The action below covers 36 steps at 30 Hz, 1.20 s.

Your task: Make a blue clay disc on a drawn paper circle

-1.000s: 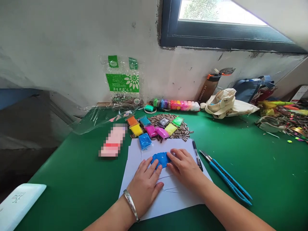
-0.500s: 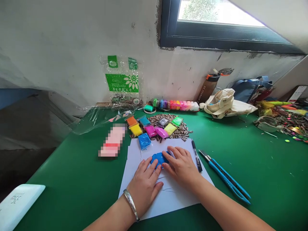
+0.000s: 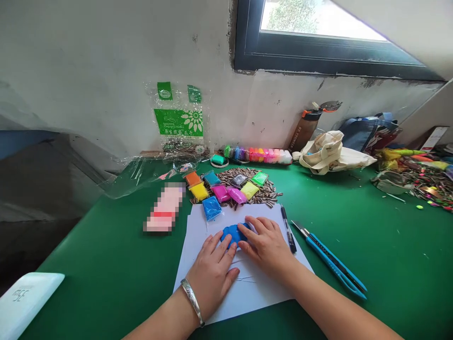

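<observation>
A flattened lump of blue modelling clay (image 3: 233, 234) lies on white paper (image 3: 260, 288) in front of me. My left hand (image 3: 214, 264) rests at its left and near side, fingers stretched out, with fingertips on the clay's edge. From the right, my right hand (image 3: 267, 243) lies over the clay's right end, fingers spread, covering part of it. A silver bangle (image 3: 192, 301) is on my left wrist. Just beyond the clay is a blue clay packet (image 3: 212, 208). Right of my right hand lies a black pen (image 3: 288, 230) on the paper.
A blue-handled craft knife and tweezers (image 3: 334, 262) lie on the green table (image 3: 116, 269) at right. Behind the paper, several coloured clay packets sit on sunflower seeds (image 3: 271, 193). A blurred pink item (image 3: 165, 208) is at left, a cloth bag (image 3: 327, 153) and bottle (image 3: 307, 130) at back.
Both hands keep nearly the same place on the blue clay. The whole view has shifted very slightly.
</observation>
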Available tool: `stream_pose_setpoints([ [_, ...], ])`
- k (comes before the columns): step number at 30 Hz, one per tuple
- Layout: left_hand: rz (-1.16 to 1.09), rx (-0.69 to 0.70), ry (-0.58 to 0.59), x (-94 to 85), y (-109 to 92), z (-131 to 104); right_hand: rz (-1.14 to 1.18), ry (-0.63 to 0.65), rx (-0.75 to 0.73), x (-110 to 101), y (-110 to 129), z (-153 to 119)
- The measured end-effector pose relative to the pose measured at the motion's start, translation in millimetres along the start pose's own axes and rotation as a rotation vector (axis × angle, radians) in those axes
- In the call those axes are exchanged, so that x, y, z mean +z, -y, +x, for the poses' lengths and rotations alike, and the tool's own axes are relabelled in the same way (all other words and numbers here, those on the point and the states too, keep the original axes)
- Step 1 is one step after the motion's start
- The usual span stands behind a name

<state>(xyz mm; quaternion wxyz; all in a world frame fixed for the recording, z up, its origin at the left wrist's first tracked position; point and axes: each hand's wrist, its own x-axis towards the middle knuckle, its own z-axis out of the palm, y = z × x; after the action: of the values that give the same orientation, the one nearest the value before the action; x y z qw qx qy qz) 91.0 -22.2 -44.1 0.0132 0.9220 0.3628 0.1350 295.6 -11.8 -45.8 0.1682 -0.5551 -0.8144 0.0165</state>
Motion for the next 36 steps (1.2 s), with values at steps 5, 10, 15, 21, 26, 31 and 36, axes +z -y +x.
stream_pose_setpoints([
  [5,-0.020,-0.005,-0.024,0.4,-0.4,-0.6,-0.028,-0.015,-0.010,1.5,1.2,0.9],
  [10,-0.033,-0.013,-0.019,-0.2,-1.0,-0.5,-0.040,-0.005,0.003,2.3,4.3,4.1],
  [15,-0.037,-0.019,-0.022,-0.6,-1.3,-0.6,-0.050,-0.012,0.010,2.4,5.4,5.9],
  [21,-0.023,-0.013,0.001,-2.2,-2.4,0.6,-0.040,0.004,-0.023,2.6,6.5,4.1],
  [26,-0.055,-0.024,-0.038,-0.4,-2.4,-0.1,-0.032,0.010,-0.009,2.9,7.4,6.0],
  [31,-0.047,-0.014,-0.040,1.4,-0.7,-0.5,-0.018,-0.018,-0.010,2.8,4.7,5.3],
  [36,-0.015,-0.010,-0.006,0.5,-0.8,-0.3,-0.019,-0.002,-0.020,3.6,4.6,4.8],
])
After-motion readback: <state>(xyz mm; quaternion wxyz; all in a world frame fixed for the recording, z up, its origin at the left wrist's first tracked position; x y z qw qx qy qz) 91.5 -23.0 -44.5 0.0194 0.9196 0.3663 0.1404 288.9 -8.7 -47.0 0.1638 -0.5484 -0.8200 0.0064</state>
